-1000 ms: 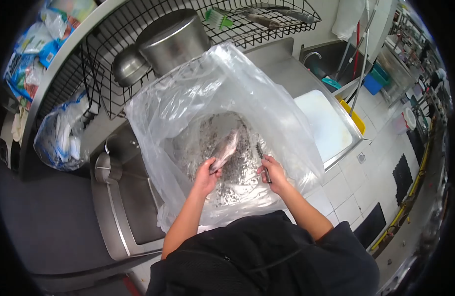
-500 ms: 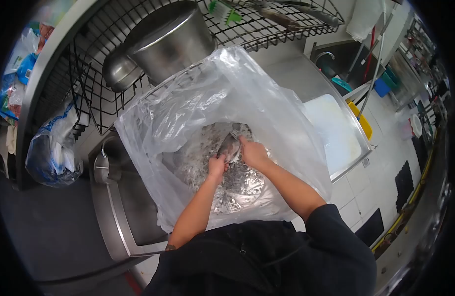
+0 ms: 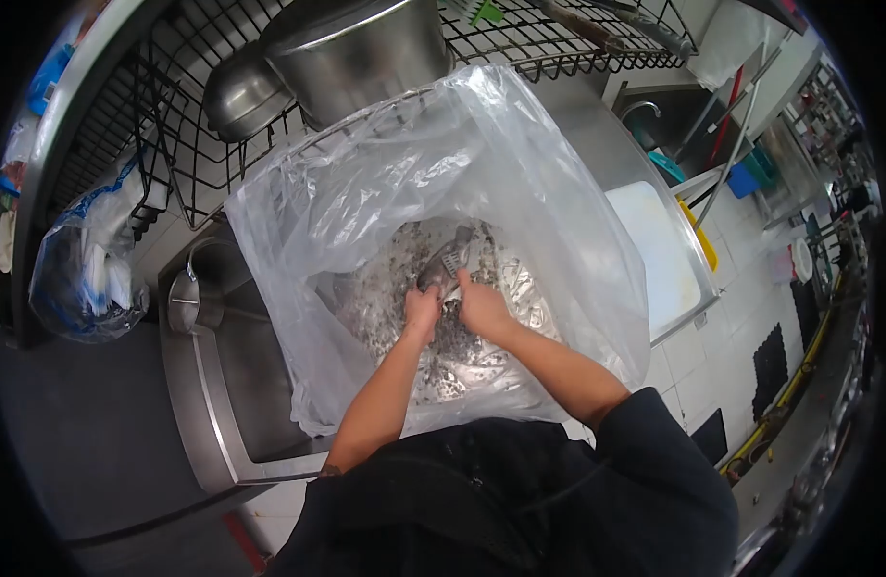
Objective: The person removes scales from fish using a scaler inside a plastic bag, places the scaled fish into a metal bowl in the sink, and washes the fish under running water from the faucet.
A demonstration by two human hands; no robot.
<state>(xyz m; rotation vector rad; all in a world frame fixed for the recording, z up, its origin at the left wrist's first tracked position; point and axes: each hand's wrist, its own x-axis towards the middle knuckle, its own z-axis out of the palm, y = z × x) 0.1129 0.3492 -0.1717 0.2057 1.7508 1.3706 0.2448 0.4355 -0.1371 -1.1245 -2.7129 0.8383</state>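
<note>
Inside a large clear plastic bag (image 3: 568,231), both my hands work on a small dark fish (image 3: 431,273). My left hand (image 3: 423,313) is closed around the fish's near end. Its tail end points away from me. In my right hand (image 3: 483,310), closed, is a slotted metal fish scaler (image 3: 451,261), its head lying against the fish's side. The handle is mostly hidden by my fingers. Loose scales and dark specks cover the bag's wet bottom around the fish.
A wire rack (image 3: 549,60) with a big steel pot (image 3: 366,67) and a metal bowl (image 3: 246,99) borders the far side. On the left is a steel sink (image 3: 255,385); a white cutting board (image 3: 654,255) lies on the right. A bag of white items (image 3: 97,279) hangs at left.
The fish has turned in my left hand. My right hand has come slightly nearer to me with the scaler. The camera view has shifted a little.
</note>
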